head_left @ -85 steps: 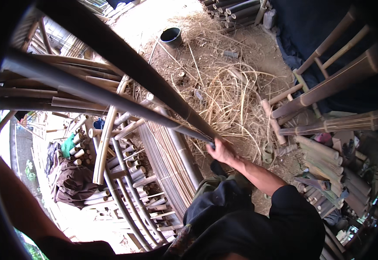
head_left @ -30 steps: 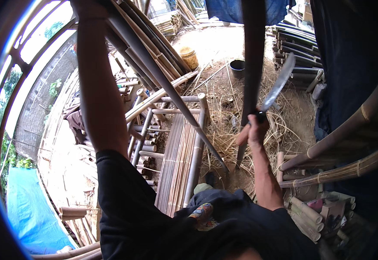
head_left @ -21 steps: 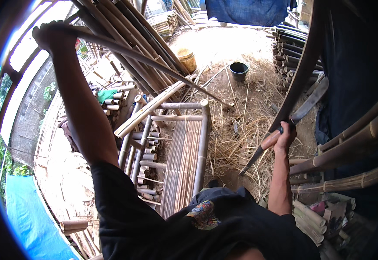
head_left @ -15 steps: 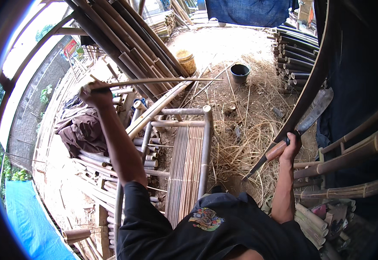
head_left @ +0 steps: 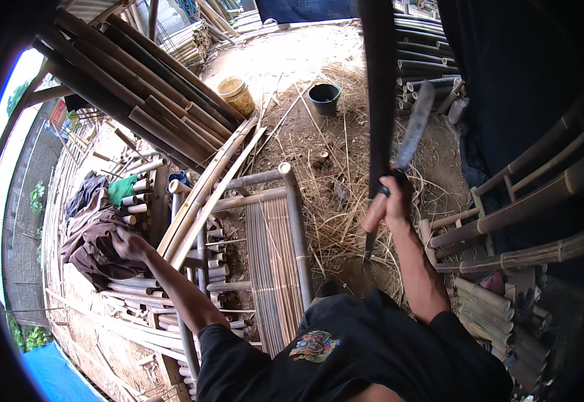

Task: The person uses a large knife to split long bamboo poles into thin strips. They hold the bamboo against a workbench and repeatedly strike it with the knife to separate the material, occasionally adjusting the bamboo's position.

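My left hand is over a crumpled brown cloth at the left, fingers apart, with nothing gripped. Whether it touches the cloth I cannot tell. My right hand is wrapped around the wooden handle of a machete, whose broad blade points up and away. A dark post passes just behind the handle; contact with it is unclear. A pale split bamboo strip lies slanting beside a bamboo pole, both across the bamboo frame with its slatted surface.
Thick bamboo poles lean at the back left, near a yellowish bucket. A black bucket stands beyond the bamboo shavings. Cut bamboo is stacked at the back right. A bamboo rack stands at the right.
My left hand has let go of the bamboo strip it held up and moved down to the cloth. The machete has turned more upright. The whole view has shifted.
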`<act>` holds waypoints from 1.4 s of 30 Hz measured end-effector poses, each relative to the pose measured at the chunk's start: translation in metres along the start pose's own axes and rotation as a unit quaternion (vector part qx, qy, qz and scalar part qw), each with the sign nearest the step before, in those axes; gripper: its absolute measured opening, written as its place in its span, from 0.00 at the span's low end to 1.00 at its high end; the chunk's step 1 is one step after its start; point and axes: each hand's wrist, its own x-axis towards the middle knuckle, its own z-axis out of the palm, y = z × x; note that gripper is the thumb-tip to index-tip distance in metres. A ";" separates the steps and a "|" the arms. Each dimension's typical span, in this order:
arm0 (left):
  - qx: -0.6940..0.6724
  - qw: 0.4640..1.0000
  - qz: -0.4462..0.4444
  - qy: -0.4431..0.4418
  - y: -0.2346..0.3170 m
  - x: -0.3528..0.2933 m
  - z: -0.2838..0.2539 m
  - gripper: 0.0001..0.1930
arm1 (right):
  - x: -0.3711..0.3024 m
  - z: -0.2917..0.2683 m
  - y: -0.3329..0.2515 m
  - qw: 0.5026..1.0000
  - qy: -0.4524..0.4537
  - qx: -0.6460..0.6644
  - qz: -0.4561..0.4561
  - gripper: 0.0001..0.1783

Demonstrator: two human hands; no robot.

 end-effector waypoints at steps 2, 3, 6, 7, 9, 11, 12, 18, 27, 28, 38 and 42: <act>-0.337 0.922 0.000 -0.189 0.111 -0.004 -0.013 0.29 | -0.015 0.028 0.004 0.998 -0.055 -0.001 0.029 0.20; -0.425 0.847 -0.014 -0.319 0.205 -0.041 -0.023 0.36 | -0.020 0.031 0.004 0.997 -0.073 -0.011 0.024 0.19; -0.572 0.556 -0.028 -0.602 0.381 -0.108 -0.049 0.45 | -0.047 0.056 -0.009 0.991 -0.132 0.014 0.032 0.15; -0.594 0.512 -0.018 -0.620 0.426 -0.127 -0.061 0.42 | -0.048 0.060 -0.014 0.990 -0.139 0.011 0.021 0.14; -0.644 0.566 0.056 -0.512 0.501 -0.161 -0.095 0.21 | -0.042 0.067 -0.037 0.990 -0.135 0.002 -0.028 0.12; -0.615 0.636 0.130 -0.448 0.524 -0.147 -0.139 0.20 | -0.059 0.087 -0.078 0.978 -0.200 0.027 -0.048 0.13; -0.638 0.629 0.150 -0.418 0.535 -0.151 -0.149 0.19 | -0.058 0.090 -0.088 0.975 -0.211 0.031 -0.067 0.14; -0.701 0.548 0.268 -0.369 0.506 -0.244 -0.172 0.16 | -0.014 0.031 -0.100 0.975 -0.208 -0.033 -0.063 0.20; -0.501 0.631 0.235 -0.544 0.368 -0.354 -0.091 0.15 | -0.096 -0.154 -0.107 0.941 -0.190 -0.261 0.101 0.20; -0.492 0.617 0.218 -0.575 0.367 -0.355 -0.107 0.14 | -0.111 -0.175 -0.110 0.931 -0.181 -0.304 0.092 0.22; -0.442 0.549 0.429 -0.565 0.374 -0.393 -0.248 0.16 | -0.230 -0.233 -0.208 0.944 -0.225 -0.221 -0.100 0.24; -0.414 0.628 0.450 -0.482 0.371 -0.422 -0.295 0.17 | -0.247 -0.238 -0.232 0.933 -0.242 -0.234 -0.131 0.15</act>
